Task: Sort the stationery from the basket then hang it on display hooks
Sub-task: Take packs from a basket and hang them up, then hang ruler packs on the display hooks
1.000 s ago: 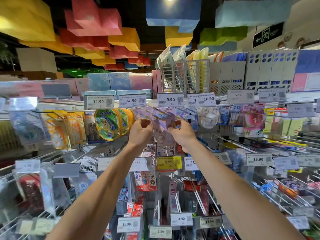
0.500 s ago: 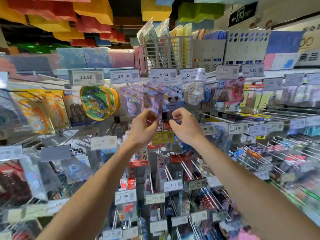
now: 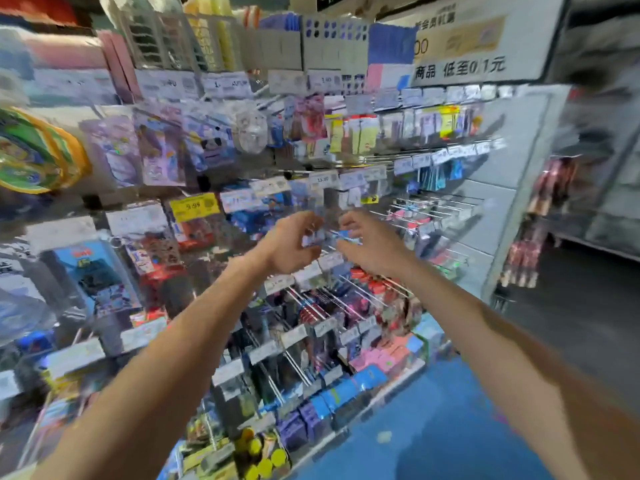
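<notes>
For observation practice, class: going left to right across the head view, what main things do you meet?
In order: green and yellow round packs → yellow price tag → left hand → right hand → white promotion sign.

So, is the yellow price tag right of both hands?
No, the yellow price tag hangs left of the left hand and right hand.

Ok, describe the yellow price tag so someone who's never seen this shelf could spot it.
Start at the big round green-and-yellow pack at the picture's left edge. One row down and to its right, up-left of the left hand, hangs the price tag. It is the only yellow one; its neighbours are white.
</notes>
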Motion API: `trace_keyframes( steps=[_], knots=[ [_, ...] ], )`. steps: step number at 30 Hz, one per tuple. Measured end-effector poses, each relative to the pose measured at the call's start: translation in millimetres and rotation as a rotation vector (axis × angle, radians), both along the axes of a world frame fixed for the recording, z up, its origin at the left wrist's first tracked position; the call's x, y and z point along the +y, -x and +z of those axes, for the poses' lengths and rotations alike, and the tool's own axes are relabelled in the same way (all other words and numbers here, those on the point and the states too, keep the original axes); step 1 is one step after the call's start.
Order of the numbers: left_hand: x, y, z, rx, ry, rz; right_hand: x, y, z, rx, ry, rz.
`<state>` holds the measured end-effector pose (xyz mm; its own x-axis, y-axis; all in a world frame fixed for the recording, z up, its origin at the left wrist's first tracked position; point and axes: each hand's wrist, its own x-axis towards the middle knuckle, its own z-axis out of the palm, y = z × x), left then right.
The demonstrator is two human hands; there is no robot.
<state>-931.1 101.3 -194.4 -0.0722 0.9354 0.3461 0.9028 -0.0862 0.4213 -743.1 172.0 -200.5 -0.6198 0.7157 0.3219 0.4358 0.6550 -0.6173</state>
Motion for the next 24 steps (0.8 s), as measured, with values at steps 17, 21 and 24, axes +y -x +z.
trace_keyframes(
  steps=[17,21,24],
  knots=[
    [-4.6,-465.9,-143.9,0.068,0.415,-0.725,-162.1,-463.8,-142.9,-0.092,0.339,-0.802],
    [-18.1,-599.7,-168.7,0.123,0.45,-1.003,-225.9,-574.7,-174.3,-0.015,0.403,-1.1],
    [-36.2,-701.3,-181.8,0.23,0.459,-1.21,-282.0,-645.1,-186.1,0.022,0.485,-1.322]
  ],
)
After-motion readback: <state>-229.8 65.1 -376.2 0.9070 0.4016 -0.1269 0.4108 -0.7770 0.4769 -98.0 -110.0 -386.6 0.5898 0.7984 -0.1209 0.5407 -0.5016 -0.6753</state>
